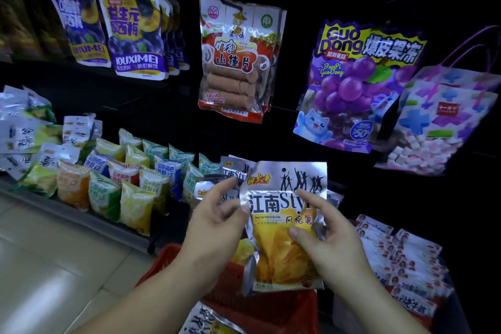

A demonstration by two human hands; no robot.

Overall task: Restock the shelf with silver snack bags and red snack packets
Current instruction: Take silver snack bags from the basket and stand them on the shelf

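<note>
A silver snack bag (282, 228) with a yellow chip picture is upright in front of me, above the red basket (271, 306). My left hand (217, 225) pinches its left edge and my right hand (322, 236) grips its right side with the thumb on the front. More silver snack bags (233, 171) stand on the low shelf right behind it. Another silver bag (206, 320) lies in the basket near the bottom edge. Red-and-white snack packets (401, 260) are stacked on the shelf to the right.
Small green, yellow and orange snack bags (130, 182) fill the low shelf to the left. Above hang purple prune bags (135, 32), a red hawthorn bag (235, 59), a purple jelly bag (349, 84) and a candy tote (439, 122). Tiled floor (54, 266) lies at the lower left.
</note>
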